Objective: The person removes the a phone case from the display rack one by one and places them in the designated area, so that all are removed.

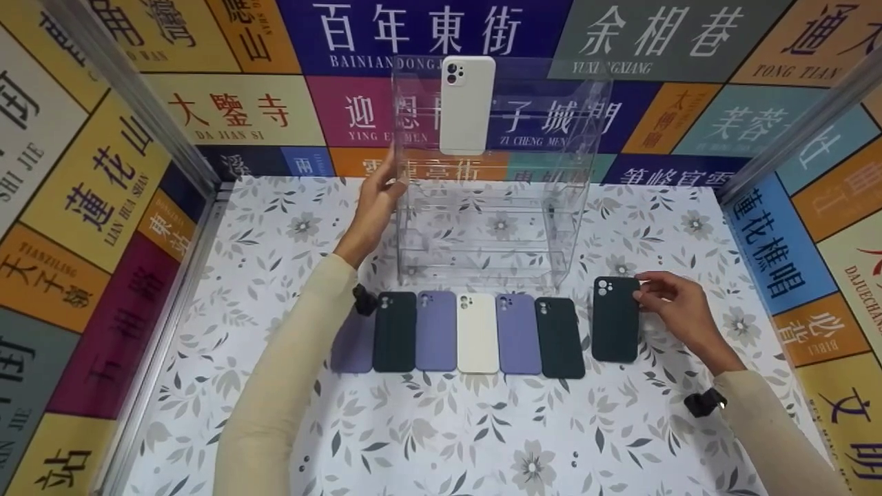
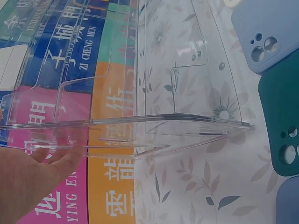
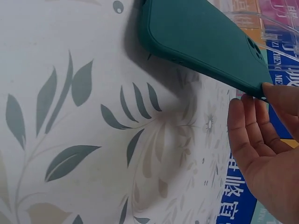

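My right hand (image 1: 679,303) pinches a dark green phone case (image 1: 615,320) by its upper right corner, thumb on the near face. In the right wrist view this case (image 3: 201,42) is tilted, with a shadow on the cloth beneath it. At the back, my left hand (image 1: 377,207) grips the left side of a clear tiered acrylic display stand (image 1: 493,258); its fingers (image 2: 70,151) show through the clear panel. A white phone case (image 1: 468,117) stands upright on the stand's top tier, camera cutout at upper left.
In front of the stand lies a row of phone cases: lavender, green, lavender (image 1: 436,337), a cream one (image 1: 477,341), lavender, then dark green (image 1: 561,341). My left sleeve overlaps the leftmost. Sign-patterned panels (image 1: 234,110) wall the flower-print table (image 1: 441,427) at the back and sides.
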A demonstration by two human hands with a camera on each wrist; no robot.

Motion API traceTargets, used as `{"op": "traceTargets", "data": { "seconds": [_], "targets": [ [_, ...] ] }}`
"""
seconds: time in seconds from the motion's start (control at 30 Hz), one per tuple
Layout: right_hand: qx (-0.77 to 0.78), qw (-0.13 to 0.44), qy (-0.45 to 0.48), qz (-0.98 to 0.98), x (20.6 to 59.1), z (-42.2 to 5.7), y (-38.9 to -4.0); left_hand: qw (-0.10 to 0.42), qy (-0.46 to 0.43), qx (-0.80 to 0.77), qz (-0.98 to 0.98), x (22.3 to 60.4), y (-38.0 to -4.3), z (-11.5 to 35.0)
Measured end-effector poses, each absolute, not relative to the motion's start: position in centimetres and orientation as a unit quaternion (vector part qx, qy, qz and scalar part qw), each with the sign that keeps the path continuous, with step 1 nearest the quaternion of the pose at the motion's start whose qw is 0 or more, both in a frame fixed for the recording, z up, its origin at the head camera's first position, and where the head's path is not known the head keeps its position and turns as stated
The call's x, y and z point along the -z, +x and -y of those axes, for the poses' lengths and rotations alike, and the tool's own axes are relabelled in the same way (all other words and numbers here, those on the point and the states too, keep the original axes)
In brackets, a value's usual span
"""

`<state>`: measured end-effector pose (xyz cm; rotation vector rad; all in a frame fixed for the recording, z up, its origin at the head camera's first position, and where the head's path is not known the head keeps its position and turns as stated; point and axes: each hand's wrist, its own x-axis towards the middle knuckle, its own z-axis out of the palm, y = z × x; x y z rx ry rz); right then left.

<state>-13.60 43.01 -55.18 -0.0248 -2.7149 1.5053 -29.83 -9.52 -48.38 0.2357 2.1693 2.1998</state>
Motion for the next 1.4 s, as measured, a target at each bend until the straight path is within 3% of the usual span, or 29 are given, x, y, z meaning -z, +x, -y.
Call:
{"op": "traceTargets", "data": {
  "seconds": [0.63,1.4],
  "targets": [
    [-0.506,-0.045,-0.002,0.861,57.0,-43.1,-13.5,0.034,0.073,-0.704,-0.705,48.2,-29.6,9.7],
    [-0.502,-0.065,-0.017,0.862,58.0,-42.7,-13.7,0.022,0.076,-0.707,-0.703,48.3,-29.8,9.6]
  ]
}}
